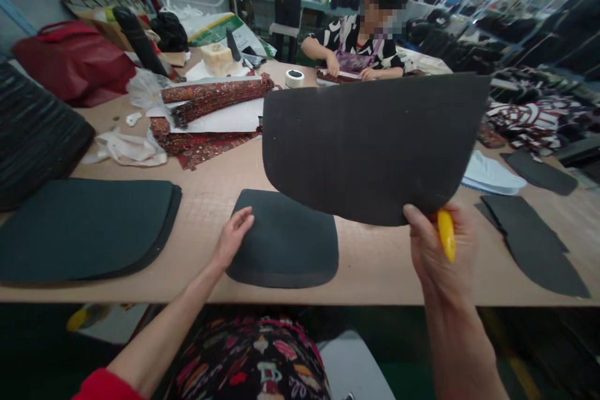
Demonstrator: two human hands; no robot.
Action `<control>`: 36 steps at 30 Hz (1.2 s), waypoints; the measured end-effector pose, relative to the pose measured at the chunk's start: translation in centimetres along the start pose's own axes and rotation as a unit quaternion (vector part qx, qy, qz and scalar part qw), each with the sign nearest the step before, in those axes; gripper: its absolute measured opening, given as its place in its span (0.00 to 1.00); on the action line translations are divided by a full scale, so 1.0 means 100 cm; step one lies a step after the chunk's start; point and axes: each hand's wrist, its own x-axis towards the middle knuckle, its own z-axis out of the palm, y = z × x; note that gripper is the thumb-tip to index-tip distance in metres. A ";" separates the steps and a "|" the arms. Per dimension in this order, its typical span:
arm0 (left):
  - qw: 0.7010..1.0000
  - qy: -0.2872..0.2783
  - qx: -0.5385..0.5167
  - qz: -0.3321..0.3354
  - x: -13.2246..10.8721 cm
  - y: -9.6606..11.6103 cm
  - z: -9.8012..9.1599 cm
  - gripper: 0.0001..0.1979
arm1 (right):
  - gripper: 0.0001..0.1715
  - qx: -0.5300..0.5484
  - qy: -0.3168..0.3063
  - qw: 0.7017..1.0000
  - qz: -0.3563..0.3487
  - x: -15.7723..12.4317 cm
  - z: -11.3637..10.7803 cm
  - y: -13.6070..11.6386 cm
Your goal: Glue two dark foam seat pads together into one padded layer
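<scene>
My right hand (443,240) pinches the lower edge of a large dark foam-like sheet (375,150) with rounded corners, raised above the table. A yellow handle (447,236) of some tool is also held in that hand; its working end is hidden. My left hand (234,236) is open with nothing in it, its fingers loosely stretched over the left edge of a smaller dark panel (288,240) lying on the table. Whether the fingertips touch that panel I cannot tell. A pile of larger dark panels (89,225) lies to the left.
On the tabletop (375,269), dark cut pieces (534,244) lie at right near a white stack (494,174). Patterned red fabric (210,100), a white cloth (134,147) and a tape roll (294,79) lie farther back. A co-worker (356,44) works across the table.
</scene>
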 end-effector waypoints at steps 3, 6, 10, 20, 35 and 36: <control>0.990 0.040 -0.119 -0.060 0.011 0.020 -0.012 0.21 | 0.17 0.124 -0.041 0.987 0.092 -0.014 0.013 0.001; 0.973 0.019 -0.210 -0.094 0.010 0.041 -0.019 0.23 | 0.15 0.172 -0.090 0.968 0.159 -0.025 0.018 0.006; 0.959 -0.002 -0.268 -0.094 -0.001 0.058 -0.020 0.18 | 0.17 0.184 -0.108 0.951 0.222 -0.035 0.017 0.024; 0.989 0.039 -0.124 -0.062 -0.006 0.048 -0.024 0.40 | 0.25 0.032 -0.156 0.964 0.213 -0.057 0.020 0.083; 0.987 0.143 0.066 -0.029 -0.036 -0.011 -0.039 0.52 | 0.28 -0.187 -0.160 0.955 0.167 -0.106 0.016 0.132; 0.986 0.145 0.072 -0.028 -0.038 -0.012 -0.039 0.52 | 0.29 -0.187 -0.161 0.955 0.166 -0.108 0.015 0.135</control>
